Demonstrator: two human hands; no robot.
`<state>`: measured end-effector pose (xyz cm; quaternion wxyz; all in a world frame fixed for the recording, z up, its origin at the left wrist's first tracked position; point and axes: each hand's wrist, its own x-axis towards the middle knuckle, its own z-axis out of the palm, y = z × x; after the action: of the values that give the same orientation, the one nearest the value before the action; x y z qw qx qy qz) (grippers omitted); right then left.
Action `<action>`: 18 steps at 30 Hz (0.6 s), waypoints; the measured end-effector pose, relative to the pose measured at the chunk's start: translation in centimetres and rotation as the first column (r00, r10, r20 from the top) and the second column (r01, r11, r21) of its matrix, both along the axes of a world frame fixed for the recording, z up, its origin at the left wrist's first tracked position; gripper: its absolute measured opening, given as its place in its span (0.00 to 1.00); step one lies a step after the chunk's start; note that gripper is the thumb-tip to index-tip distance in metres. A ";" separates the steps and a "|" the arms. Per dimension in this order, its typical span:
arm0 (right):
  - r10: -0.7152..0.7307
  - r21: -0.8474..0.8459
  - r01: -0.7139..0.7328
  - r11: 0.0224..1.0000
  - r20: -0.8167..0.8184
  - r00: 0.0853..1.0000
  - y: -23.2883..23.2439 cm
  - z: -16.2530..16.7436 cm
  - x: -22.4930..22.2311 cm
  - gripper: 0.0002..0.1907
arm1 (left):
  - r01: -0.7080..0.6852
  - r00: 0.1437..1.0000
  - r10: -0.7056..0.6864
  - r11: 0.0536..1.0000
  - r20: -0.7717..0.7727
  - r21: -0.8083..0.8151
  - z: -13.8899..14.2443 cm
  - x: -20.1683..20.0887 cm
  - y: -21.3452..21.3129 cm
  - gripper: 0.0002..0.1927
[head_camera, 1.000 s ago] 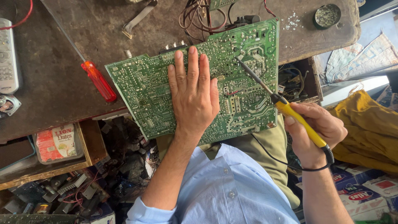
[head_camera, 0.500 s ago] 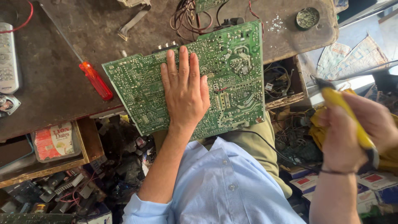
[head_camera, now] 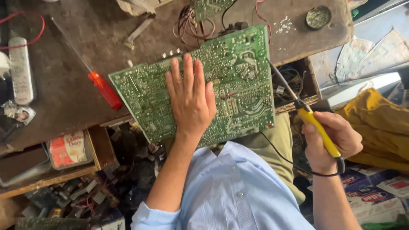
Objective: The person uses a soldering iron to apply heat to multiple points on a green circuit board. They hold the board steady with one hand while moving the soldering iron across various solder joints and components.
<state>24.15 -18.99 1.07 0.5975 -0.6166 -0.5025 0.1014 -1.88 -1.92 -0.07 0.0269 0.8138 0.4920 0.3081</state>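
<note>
The right hand [head_camera: 330,142], at the right of the frame, wraps its fingers tight around the yellow-handled soldering iron [head_camera: 317,127], whose tip reaches up-left to the right edge of the green circuit board [head_camera: 238,81]. The left hand [head_camera: 190,96] lies flat, fingers spread, on the board at centre frame. A red screwdriver [head_camera: 103,88] lies left of it on the workbench [head_camera: 76,47].

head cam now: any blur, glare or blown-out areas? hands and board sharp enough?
Head view: the circuit board and left hand are sharp, solder points readable; the right hand with the yellow soldering iron is crisp, no motion smear; the upper right by the white surface is bright, near washed out; the clutter under the wooden bench sits in shadow.
</note>
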 end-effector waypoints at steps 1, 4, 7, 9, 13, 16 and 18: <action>0.031 -0.015 -0.031 0.999 0.012 0.999 -0.3 -0.1 -0.1 0.10 | -0.004 1.000 0.004 1.000 -0.010 -0.005 -0.2 0.0 0.0 0.31; 0.088 -0.007 -0.088 0.996 -0.022 0.996 -0.8 -0.6 -0.7 0.11 | 0.000 1.000 0.000 0.999 -0.001 -0.039 -0.7 -0.2 -0.1 0.31; 0.119 -0.007 -0.119 0.993 0.009 0.993 -1.1 -0.7 -1.2 0.11 | 0.002 1.000 -0.002 0.999 -0.001 -0.034 -0.9 -0.2 -0.3 0.31; 0.127 -0.039 -0.125 0.991 0.037 0.991 -1.3 -0.5 -1.4 0.12 | -0.004 1.000 0.004 0.999 -0.004 -0.040 -0.9 -0.2 -0.3 0.31; 0.191 -0.015 -0.190 0.982 0.059 0.980 -1.0 -0.3 -2.1 0.10 | -0.009 1.000 0.008 0.999 -0.023 -0.043 -0.8 -0.1 -0.3 0.30; 0.197 0.011 -0.198 0.980 0.040 0.980 -0.7 -0.7 -2.5 0.10 | -0.009 1.000 0.008 0.999 -0.025 -0.050 -0.9 -0.2 -0.3 0.30; 0.190 -0.003 -0.191 0.982 0.055 0.980 -0.6 -1.1 -2.4 0.10 | -0.013 1.000 0.012 0.999 -0.028 -0.038 -1.1 -0.2 -0.1 0.30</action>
<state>21.78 -19.64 -0.03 0.5716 -0.5676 -0.5757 0.1405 -2.05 -2.05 -1.13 0.0336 0.8141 0.5033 0.2876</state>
